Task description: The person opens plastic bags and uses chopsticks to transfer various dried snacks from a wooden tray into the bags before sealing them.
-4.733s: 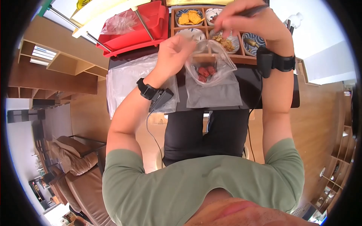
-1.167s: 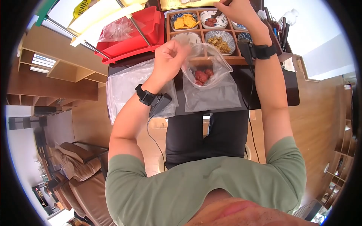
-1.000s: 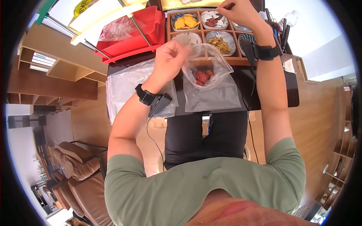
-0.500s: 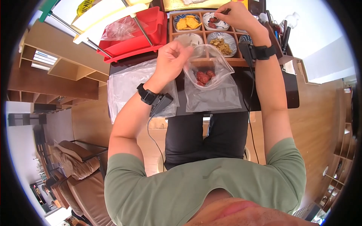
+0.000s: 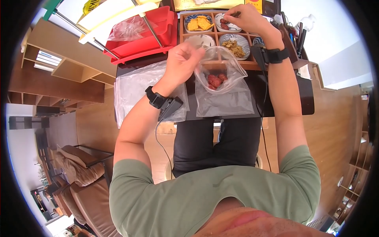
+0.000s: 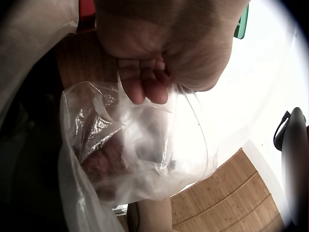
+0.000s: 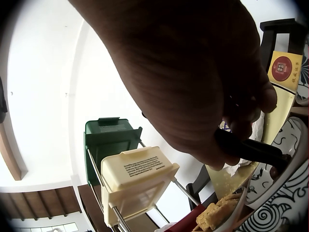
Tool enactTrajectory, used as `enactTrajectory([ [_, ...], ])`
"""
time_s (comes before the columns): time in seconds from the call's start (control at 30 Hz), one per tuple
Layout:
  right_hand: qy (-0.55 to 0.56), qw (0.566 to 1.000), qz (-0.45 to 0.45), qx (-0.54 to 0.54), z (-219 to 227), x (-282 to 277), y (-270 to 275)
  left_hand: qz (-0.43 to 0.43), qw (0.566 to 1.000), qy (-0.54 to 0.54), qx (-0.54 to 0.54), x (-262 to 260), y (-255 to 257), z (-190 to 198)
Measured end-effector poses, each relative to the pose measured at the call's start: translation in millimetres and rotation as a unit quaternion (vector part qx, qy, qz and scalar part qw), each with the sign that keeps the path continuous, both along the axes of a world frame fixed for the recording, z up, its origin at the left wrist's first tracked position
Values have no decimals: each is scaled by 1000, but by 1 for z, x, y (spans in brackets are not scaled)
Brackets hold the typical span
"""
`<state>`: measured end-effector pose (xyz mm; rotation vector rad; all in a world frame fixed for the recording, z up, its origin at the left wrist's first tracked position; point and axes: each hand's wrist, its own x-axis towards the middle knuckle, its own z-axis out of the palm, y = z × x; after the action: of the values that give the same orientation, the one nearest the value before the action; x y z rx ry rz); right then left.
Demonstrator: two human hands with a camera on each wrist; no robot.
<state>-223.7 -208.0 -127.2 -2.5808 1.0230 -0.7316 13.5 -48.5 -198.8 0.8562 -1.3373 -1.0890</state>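
Wood-look flr [image 5: 323, 130] well below L hand [image 5: 181, 60] & R hand [image 5: 248, 19], both sides of dk table [image 5: 308, 94]. Far L of L hand: tan wood unit [image 5: 67, 39] w/ open compartments; farther back, brn leather-look seating [image 5: 90, 197]. Far R of R hand: pale wall [image 5: 343, 43], then open shelving [image 5: 364, 118] w/ sm. items, too blurred to ID. Past R hand, R-wrist view: big white surface [image 7: 43, 96], ceiling or wall unclear, brn slatted strip [image 7: 34, 205], window-like panes [image 7: 63, 228]. V. bright light.

Free room above the plastic bag [image 5: 225, 102], wooden dividers [image 5: 216, 37] between the bowls [image 5: 244, 42] beyond.
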Motion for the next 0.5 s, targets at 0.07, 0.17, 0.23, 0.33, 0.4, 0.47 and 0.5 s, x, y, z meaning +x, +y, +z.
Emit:
enactTrajectory([
  [0.07,-17,995,-3,-94,-29,-2,-25,1,1000,-3,2,0,0,0],
  [0.17,-14,998,-30,-58,-33,-5,-27,0,1000,-6,0,0,0,1],
  [0.23,-16,998,-40,-42,-28,-3,-23,-1,1000,1,4,-1,1,1],
  [0.33,-15,999,-37,-16,-1,-1,0,-1,1000,6,6,-1,1,2],
  [0.4,-13,1000,-24,-4,20,1,18,-1,1000,3,2,-1,1,1],
  [0.47,15,993,-107,57,30,2,25,-1,1000,0,-3,-1,0,1],
  [0.5,15,993,-106,57,32,0,24,-1,1000,1,-2,-1,0,1],
])
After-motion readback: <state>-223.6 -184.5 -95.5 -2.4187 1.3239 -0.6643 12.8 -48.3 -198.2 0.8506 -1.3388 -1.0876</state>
